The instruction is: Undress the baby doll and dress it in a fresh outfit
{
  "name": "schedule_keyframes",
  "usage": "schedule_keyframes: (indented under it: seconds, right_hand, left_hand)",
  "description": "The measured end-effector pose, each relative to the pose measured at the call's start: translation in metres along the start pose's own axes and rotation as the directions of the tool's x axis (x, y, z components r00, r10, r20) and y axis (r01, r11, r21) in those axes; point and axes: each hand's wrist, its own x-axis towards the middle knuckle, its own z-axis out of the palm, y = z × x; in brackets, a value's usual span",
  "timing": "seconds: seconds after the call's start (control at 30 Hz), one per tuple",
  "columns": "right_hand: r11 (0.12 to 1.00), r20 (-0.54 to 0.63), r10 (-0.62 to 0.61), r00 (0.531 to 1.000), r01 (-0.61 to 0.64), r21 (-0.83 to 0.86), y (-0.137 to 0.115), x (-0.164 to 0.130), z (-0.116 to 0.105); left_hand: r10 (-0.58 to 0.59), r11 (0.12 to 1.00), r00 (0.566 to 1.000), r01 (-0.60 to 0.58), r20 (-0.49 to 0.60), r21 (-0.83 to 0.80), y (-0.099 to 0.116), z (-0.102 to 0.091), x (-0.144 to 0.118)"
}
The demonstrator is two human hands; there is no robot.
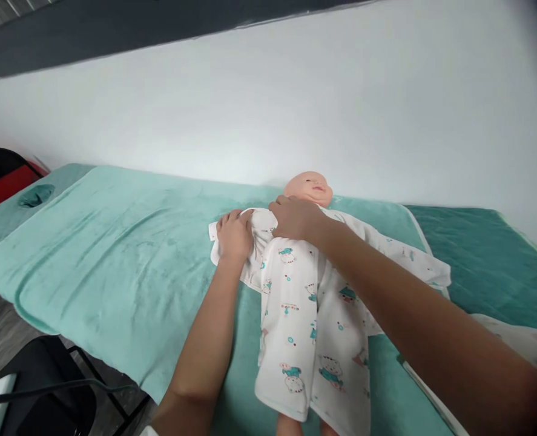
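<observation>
A baby doll (308, 186) lies on its back on a green-covered table, head toward the wall and face turned to the right. It wears a white baby gown (290, 303) printed with small cartoon animals. One sleeve (413, 257) stretches out to the right. My left hand (235, 233) is closed over the bunched left sleeve, near its cuff. Beside the doll's neck, my right hand (295, 218) grips the gown at the shoulder; its fingertips are partly hidden. The doll's lower legs (289, 425) show under the hem.
A light green cover (114, 254) spreads over the table, with a darker green part (472, 248) at right. White cloth (517, 336) and a thin white-edged object (431, 393) lie partly behind my right arm. A black chair (45, 387) stands lower left, with a cable (68, 386) across it.
</observation>
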Motion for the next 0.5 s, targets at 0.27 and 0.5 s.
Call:
schedule_keyframes:
  seconds: [0.27,0.5]
  right_hand:
    - [0.997,0.039,-0.082,0.996,0.082,-0.001,-0.024,0.029,0.010]
    - [0.990,0.071,-0.131,0.989,0.134,-0.039,-0.005,0.010,-0.014]
  left_hand:
    - [-0.014,1.000,1.000,0.014,-0.010,0.008,0.003,0.002,0.001]
    - [-0.053,0.997,0.998,0.052,0.016,0.063,0.012,-0.009,-0.007]
